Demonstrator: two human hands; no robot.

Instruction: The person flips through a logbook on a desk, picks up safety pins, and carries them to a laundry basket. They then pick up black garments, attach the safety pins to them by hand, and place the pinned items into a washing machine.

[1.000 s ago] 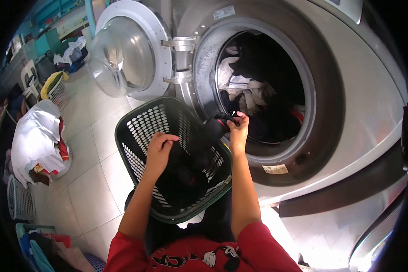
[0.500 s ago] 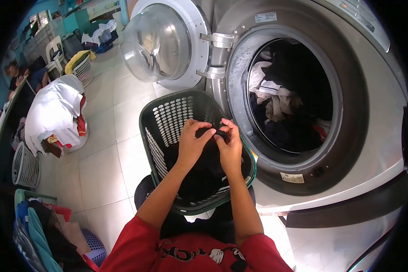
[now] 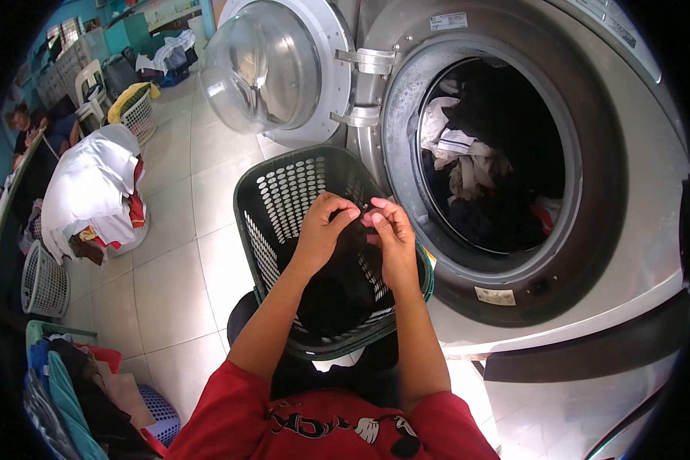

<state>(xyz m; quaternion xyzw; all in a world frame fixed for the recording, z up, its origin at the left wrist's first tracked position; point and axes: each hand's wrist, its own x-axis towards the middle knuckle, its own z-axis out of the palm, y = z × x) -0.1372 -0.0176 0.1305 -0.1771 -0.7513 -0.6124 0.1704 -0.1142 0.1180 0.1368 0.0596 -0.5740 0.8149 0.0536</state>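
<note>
Over the green laundry basket (image 3: 245, 180), my left hand (image 3: 323, 230) is closed in a pinch of thumb and forefinger. My right hand (image 3: 391, 238) pinches close beside it, its other fingers curled. Black cloth (image 3: 337, 287) hangs from the fingertips down into the basket, where its dark folds merge with the shadow. A tiny pale bit shows between the two hands, too small to name. To the right of the basket is the front-loading washing machine (image 3: 514, 303), its round door (image 3: 264, 69) swung wide. Dark and white laundry (image 3: 468, 157) lies inside the drum.
At left, white laundry (image 3: 92, 180) is heaped over a container. A green-rimmed basket of clothes (image 3: 77, 391) and a purple basket (image 3: 159, 414) stand at lower left. White baskets (image 3: 44, 284) are farther left. A person (image 3: 31, 126) sits in the background by white chairs (image 3: 90, 88).
My fingertips have drawn slightly apart, and my right fingers have curled in more. Less of the black cloth shows between the thumbs. The view has shifted slightly.
</note>
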